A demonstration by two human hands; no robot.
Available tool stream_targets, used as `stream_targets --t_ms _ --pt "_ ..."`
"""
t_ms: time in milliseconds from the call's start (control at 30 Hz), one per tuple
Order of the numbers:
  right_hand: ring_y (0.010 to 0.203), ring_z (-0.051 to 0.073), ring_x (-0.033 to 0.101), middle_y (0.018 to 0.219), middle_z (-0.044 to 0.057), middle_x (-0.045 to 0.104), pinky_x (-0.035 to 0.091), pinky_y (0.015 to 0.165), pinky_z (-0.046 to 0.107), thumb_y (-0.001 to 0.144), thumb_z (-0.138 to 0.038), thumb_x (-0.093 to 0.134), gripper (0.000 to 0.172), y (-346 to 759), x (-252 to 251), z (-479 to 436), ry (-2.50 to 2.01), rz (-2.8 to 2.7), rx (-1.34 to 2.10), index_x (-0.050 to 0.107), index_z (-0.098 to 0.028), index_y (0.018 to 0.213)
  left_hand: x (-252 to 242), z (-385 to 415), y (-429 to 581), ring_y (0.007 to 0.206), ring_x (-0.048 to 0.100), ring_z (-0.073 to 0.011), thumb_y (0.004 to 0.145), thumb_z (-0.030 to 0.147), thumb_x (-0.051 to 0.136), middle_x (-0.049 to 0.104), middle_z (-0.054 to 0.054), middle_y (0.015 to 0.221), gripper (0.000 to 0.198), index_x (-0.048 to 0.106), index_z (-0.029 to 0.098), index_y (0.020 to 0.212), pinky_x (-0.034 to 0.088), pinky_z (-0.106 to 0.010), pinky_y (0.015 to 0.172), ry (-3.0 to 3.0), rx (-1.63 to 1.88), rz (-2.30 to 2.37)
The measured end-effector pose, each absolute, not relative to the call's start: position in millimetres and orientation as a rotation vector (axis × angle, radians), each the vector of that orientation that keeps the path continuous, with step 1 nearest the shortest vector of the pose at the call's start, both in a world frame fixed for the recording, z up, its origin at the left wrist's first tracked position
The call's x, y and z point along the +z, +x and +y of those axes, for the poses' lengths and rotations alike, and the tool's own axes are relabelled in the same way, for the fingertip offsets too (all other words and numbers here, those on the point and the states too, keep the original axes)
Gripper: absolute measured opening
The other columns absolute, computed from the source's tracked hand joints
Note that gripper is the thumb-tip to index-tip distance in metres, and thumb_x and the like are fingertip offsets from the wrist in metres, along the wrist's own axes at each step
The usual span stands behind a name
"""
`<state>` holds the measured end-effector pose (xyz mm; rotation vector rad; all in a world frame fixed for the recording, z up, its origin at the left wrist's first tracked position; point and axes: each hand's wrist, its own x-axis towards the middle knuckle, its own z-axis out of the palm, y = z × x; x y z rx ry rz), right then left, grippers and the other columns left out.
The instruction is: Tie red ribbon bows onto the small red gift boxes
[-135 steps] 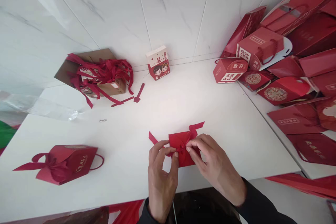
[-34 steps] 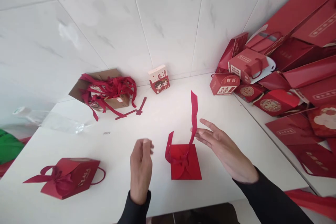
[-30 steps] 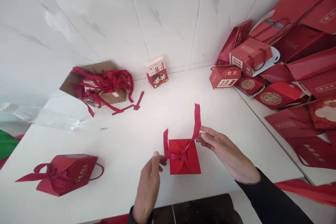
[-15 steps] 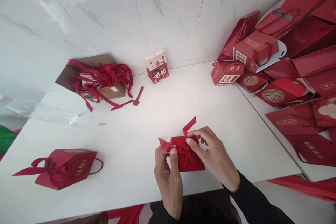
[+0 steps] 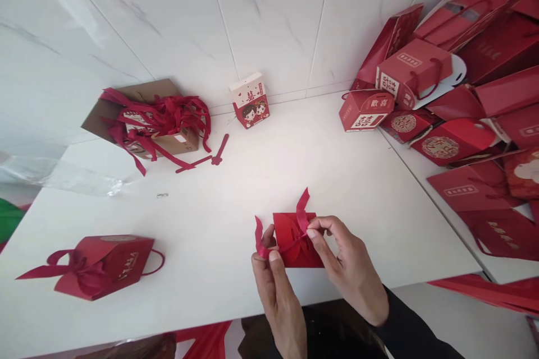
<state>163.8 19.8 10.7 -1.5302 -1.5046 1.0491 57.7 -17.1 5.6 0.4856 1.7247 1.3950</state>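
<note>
A small red box [image 5: 290, 261] with curved, overlapping flaps stands near the table's front edge, between my hands. Red ribbon [image 5: 303, 208] runs across its top, with one loose tail up on the far side and another at the left. My left hand [image 5: 281, 297] pinches the left part of the ribbon between thumb and fingers beside the box. At the box's right, my right hand [image 5: 347, 263] pinches the ribbon with thumb and index finger. Parts of the box's right side are hidden behind my right hand.
On the white table [image 5: 202, 269] a red box with a ribbon bow [image 5: 112, 266] lies at left. A cardboard box [image 5: 185, 143] of ribbons, red strips [image 5: 217, 160] and a cartoon-printed box [image 5: 252, 104] are farther back. Many red gift boxes [image 5: 442, 146] crowd the right side.
Both hands have come slightly nearer the front edge, still holding the ribbon. My right hand has moved from above the box to its right side, and the ribbon lies spread across the top.
</note>
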Motion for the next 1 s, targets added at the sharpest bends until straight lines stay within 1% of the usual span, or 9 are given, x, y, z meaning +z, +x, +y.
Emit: stream_targets --t_ms 200,333,500,567,633,700,767,867,1000 --pt "0.092 0.020 0.066 0.097 0.002 0.065 0.056 0.067 0.027 0.102 -0.048 0.055 0.020 163 10 18 -1.495 -1.316 1.162 0.053 -0.028 0.105 6 -17 62 0.134 0.057 -0.0213 0.101 0.053 0.052 0.061 -0.004 0.145 0.044 0.062 0.029 0.136 0.053 -0.026 0.100 0.418 1.429 1.688" --pt "0.090 0.018 0.065 0.098 0.001 0.063 0.056 0.068 0.025 0.103 -0.048 0.054 0.020 162 9 18 -1.512 -1.231 1.169 0.053 -0.029 0.106 4 -13 53 0.121 0.065 -0.0228 0.100 0.054 0.052 0.068 -0.006 0.132 0.041 0.064 0.027 0.129 0.056 -0.030 0.094 0.476 1.387 1.661" --pt "0.101 0.018 0.065 0.103 0.002 0.066 0.057 0.085 0.027 0.099 -0.048 0.061 0.024 165 13 24 -1.487 -1.150 1.262 0.056 -0.031 0.115 7 1 30 0.138 0.050 -0.0277 0.100 0.053 0.054 0.057 -0.008 0.145 0.034 0.067 0.028 0.119 0.050 -0.038 0.105 0.970 1.263 1.647" --pt "0.102 0.019 0.065 0.104 0.002 0.067 0.057 0.087 0.028 0.098 -0.047 0.063 0.024 165 15 27 -1.469 -1.136 1.303 0.058 -0.031 0.115 9 8 24 0.128 0.058 -0.0263 0.101 0.052 0.052 0.060 -0.010 0.139 0.034 0.066 0.026 0.116 0.053 -0.037 0.098 1.068 1.223 1.600" --pt "0.103 0.019 0.065 0.104 0.002 0.067 0.058 0.085 0.029 0.098 -0.047 0.063 0.024 166 15 30 -1.460 -1.125 1.335 0.058 -0.030 0.114 10 14 20 0.107 0.066 -0.0228 0.101 0.051 0.051 0.067 -0.009 0.122 0.032 0.065 0.025 0.113 0.056 -0.034 0.084 1.085 1.209 1.574" --pt "0.103 0.020 0.065 0.105 0.002 0.068 0.058 0.087 0.031 0.097 -0.047 0.064 0.025 166 17 31 -1.462 -1.113 1.363 0.059 -0.031 0.116 11 17 18 0.097 0.065 -0.0215 0.101 0.050 0.052 0.069 -0.008 0.110 0.030 0.065 0.023 0.106 0.055 -0.032 0.078 1.113 1.208 1.584" --pt "0.101 0.020 0.065 0.106 0.002 0.069 0.057 0.088 0.034 0.097 -0.047 0.063 0.027 167 20 32 -1.481 -1.121 1.379 0.059 -0.031 0.119 13 17 15 0.104 0.064 -0.0223 0.101 0.047 0.054 0.069 -0.007 0.109 0.026 0.066 0.023 0.101 0.054 -0.033 0.083 1.164 1.200 1.588" --pt "0.102 0.021 0.065 0.108 0.002 0.070 0.058 0.088 0.035 0.097 -0.046 0.063 0.028 170 29 36 -1.485 -1.176 1.371 0.060 -0.032 0.122 19 19 10 0.119 0.062 -0.0234 0.101 0.043 0.056 0.071 -0.007 0.118 0.022 0.069 0.025 0.104 0.050 -0.036 0.098 1.223 1.192 1.544" --pt "0.113 0.021 0.065 0.115 0.003 0.070 0.056 0.097 0.036 0.096 -0.042 0.066 0.025 170 47 47 -1.323 -1.233 1.387 0.063 -0.032 0.119 37 30 5 0.120 0.065 -0.0230 0.099 0.040 0.061 0.073 -0.007 0.121 0.023 0.070 0.025 0.115 0.052 -0.036 0.100 1.197 1.198 1.373"
